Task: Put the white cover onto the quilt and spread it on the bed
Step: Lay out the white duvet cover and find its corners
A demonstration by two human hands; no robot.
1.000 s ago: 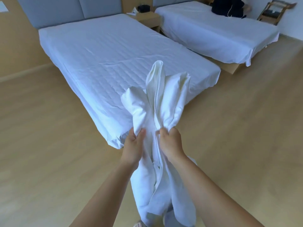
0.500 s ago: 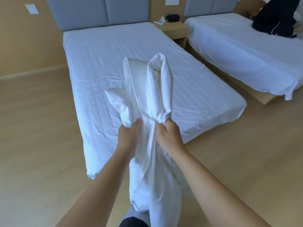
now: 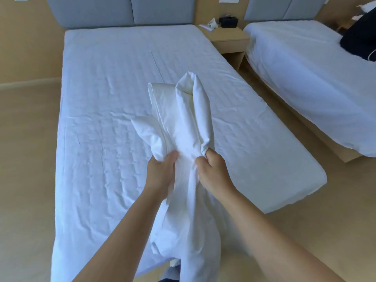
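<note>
Hotel-type room, tan floor, grey padded headboard, two single beds.

Left hand: fingers curled, thumb on top, gripping a bunched fold of the white cover. Right hand: same, clenched on the next fold over. The hands are close together but not touching, with cloth between them.

The cover is held in the air over the foot end of the near bed. Its upper folds stand up above the fists and the rest hangs down between the forearms, out of frame at the bottom.

Handling, as a judgement:
- Thin cotton, light, fully limp, no stiffness, not fragile.
- It slips a little when bunched, so a fistful holds better than a fingertip pinch.
- Best hold for opening it out is the corners or the hemmed edge. A doubled edge shows at the top left of the bundle.
- The mouth of the cover can't be made out from here.

The bed below has only a quilted white sheet on it, creased. No separate quilt can be seen.

Further out, a small desk between the beds carries a black box. The second bed on the right has a dark bundle at its head.
</note>
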